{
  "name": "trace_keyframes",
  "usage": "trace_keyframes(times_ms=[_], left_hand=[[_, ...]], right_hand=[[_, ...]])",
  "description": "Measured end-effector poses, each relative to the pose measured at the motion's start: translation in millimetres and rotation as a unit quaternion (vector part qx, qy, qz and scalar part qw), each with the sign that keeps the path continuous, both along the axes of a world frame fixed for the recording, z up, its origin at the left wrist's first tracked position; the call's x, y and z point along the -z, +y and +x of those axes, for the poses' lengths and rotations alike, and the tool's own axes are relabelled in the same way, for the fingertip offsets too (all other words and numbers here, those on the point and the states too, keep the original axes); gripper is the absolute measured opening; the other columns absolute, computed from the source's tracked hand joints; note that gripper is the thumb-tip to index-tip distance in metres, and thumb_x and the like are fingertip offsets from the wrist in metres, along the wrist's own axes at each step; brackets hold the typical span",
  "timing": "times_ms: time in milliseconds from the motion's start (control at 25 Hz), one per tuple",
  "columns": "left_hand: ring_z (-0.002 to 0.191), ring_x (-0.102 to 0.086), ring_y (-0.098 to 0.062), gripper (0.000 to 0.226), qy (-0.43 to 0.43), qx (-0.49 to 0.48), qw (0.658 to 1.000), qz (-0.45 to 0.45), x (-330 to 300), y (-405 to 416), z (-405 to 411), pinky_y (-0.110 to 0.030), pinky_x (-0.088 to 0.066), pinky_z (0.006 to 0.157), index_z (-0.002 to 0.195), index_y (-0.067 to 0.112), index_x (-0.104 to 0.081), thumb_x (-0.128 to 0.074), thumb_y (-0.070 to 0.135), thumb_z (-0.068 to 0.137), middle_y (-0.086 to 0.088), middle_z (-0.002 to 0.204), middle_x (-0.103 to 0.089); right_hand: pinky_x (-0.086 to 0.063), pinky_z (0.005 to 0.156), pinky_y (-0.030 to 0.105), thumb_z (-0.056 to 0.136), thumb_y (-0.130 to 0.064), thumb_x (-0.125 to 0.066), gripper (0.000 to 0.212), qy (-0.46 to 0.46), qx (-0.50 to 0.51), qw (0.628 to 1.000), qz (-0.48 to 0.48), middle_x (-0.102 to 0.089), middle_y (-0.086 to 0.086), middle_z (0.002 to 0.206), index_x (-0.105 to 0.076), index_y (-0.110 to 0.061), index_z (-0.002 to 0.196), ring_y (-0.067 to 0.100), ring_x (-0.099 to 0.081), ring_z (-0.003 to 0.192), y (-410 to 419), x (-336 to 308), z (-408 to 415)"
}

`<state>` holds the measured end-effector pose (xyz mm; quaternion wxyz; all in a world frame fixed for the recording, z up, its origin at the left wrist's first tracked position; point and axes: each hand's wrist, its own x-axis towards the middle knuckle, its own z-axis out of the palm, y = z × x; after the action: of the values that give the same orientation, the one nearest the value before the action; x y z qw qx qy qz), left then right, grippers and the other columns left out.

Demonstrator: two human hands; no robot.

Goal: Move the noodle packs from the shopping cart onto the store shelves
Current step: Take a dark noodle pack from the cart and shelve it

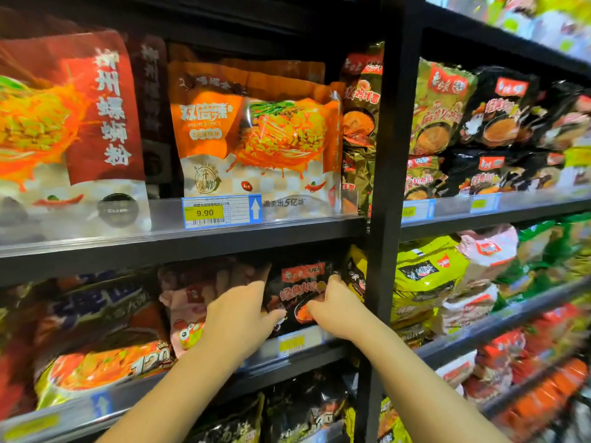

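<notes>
A black noodle pack point(299, 290) with a red label stands on the middle shelf point(303, 350), just left of the black upright post. My left hand point(238, 318) grips its left edge, fingers curled behind the pack. Its right edge is held by my right hand point(335, 306), thumb on the front. A pink noodle pack point(185, 302) sits directly to the left, partly hidden by my left hand. The shopping cart is out of view.
The black upright post point(385, 187) divides two shelf bays. Orange packs point(256, 135) fill the shelf above, over a 9.90 price tag point(220, 212). Yellow-green packs point(425, 279) sit in the right bay. More dark packs point(303, 410) lie on the shelf below.
</notes>
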<state>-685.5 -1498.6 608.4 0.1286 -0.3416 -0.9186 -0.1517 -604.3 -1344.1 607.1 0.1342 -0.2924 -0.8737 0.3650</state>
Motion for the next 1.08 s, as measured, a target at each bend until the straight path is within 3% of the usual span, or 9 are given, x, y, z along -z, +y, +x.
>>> trace_keyframes(times_ms=[120, 320, 520, 600, 720, 840, 960, 1000, 1080], left_hand=[[0.112, -0.06, -0.027, 0.061, 0.009, 0.01, 1.0, 0.001, -5.7, -7.4, 2.1, -0.038, -0.047, 0.085, 0.13, 0.025, -0.05, -0.057, 0.068, 0.088, -0.001, 0.113, -0.063], [0.125, -0.047, -0.032, 0.079, 0.034, 0.02, 0.999, -0.003, -2.8, -8.9, 10.9, -0.045, -0.039, 0.101, 0.152, 0.032, -0.029, -0.056, 0.069, 0.087, -0.005, 0.133, -0.052], [0.118, -0.053, -0.035, 0.066, -0.023, 0.04, 0.999, -0.013, -0.8, -1.9, 7.1, -0.044, -0.043, 0.094, 0.146, 0.024, -0.034, -0.058, 0.057, 0.093, -0.009, 0.12, -0.055], [0.115, -0.054, -0.034, 0.059, -0.026, 0.057, 0.998, -0.031, -1.8, 0.7, 5.5, -0.045, -0.044, 0.092, 0.146, 0.023, -0.035, -0.053, 0.052, 0.098, -0.007, 0.113, -0.054], [0.121, -0.048, -0.033, 0.054, 0.027, 0.041, 0.994, -0.094, -3.0, 8.3, 13.8, -0.047, -0.039, 0.097, 0.149, 0.026, -0.031, -0.042, 0.052, 0.103, -0.008, 0.13, -0.051], [0.115, -0.057, -0.03, 0.046, 0.004, -0.019, 0.993, -0.119, -5.0, 10.8, 10.9, -0.042, -0.045, 0.088, 0.116, 0.02, -0.049, -0.037, 0.062, 0.1, -0.008, 0.124, -0.061], [0.106, -0.062, -0.028, 0.049, -0.005, -0.038, 0.993, -0.114, -8.6, 7.0, 2.3, -0.037, -0.047, 0.079, 0.095, 0.021, -0.046, -0.037, 0.069, 0.096, -0.006, 0.116, -0.065], [0.106, -0.061, -0.028, 0.051, 0.004, -0.039, 0.993, -0.11, -9.4, 7.0, 4.0, -0.038, -0.049, 0.081, 0.096, 0.021, -0.046, -0.037, 0.072, 0.095, -0.006, 0.116, -0.065], [0.114, -0.056, -0.03, 0.064, 0.034, -0.043, 0.992, -0.114, -10.2, 5.6, 12.6, -0.043, -0.046, 0.092, 0.122, 0.023, -0.05, -0.038, 0.077, 0.09, -0.007, 0.124, -0.059]], right_hand=[[-0.033, 0.121, 0.047, 0.087, -0.032, -0.066, 0.111, 0.015, 0.0, 1.0, 0.018, -0.025, 0.016, 0.164, 0.014, -0.01, 0.16, 0.031, -0.032, 0.149, -13.6, 2.9, 12.4], [-0.026, 0.125, 0.044, 0.091, -0.041, -0.066, 0.104, -0.008, -0.035, 0.995, 0.097, -0.005, 0.007, 0.171, 0.008, -0.021, 0.163, 0.027, -0.013, 0.157, -24.6, 8.1, 37.9], [-0.023, 0.121, 0.035, 0.097, -0.032, -0.063, 0.093, -0.019, -0.07, 0.993, 0.095, 0.011, 0.009, 0.171, 0.002, -0.024, 0.163, 0.028, 0.0, 0.158, -15.4, 3.6, 40.4], [-0.028, 0.114, 0.029, 0.1, -0.025, -0.059, 0.087, -0.018, -0.09, 0.991, 0.093, 0.016, 0.009, 0.17, 0.001, -0.022, 0.163, 0.03, -0.004, 0.158, -12.6, -3.1, 41.7], [-0.02, 0.119, 0.029, 0.101, -0.019, -0.056, 0.081, -0.007, -0.126, 0.987, 0.096, 0.015, 0.008, 0.17, -0.003, -0.019, 0.163, 0.028, -0.003, 0.158, -12.0, -9.0, 41.6], [-0.014, 0.124, 0.034, 0.102, -0.022, -0.054, 0.08, 0.007, -0.156, 0.984, 0.086, 0.004, 0.006, 0.172, -0.003, -0.018, 0.163, 0.023, -0.001, 0.158, -11.1, -5.2, 46.7], [-0.03, 0.115, 0.026, 0.102, -0.027, -0.056, 0.08, 0.024, -0.167, 0.983, 0.072, -0.009, -0.001, 0.171, -0.007, -0.021, 0.164, 0.019, -0.016, 0.156, -7.4, -0.2, 62.2], [-0.029, 0.115, 0.026, 0.102, -0.029, -0.057, 0.08, 0.029, -0.17, 0.982, 0.078, -0.011, -0.003, 0.171, -0.007, -0.023, 0.164, 0.017, -0.017, 0.156, -5.6, 0.7, 68.9], [-0.022, 0.123, 0.031, 0.1, -0.035, -0.06, 0.083, 0.041, -0.177, 0.979, 0.094, -0.011, -0.006, 0.171, -0.008, -0.025, 0.164, 0.013, -0.012, 0.157, -3.9, -0.1, 82.3]])
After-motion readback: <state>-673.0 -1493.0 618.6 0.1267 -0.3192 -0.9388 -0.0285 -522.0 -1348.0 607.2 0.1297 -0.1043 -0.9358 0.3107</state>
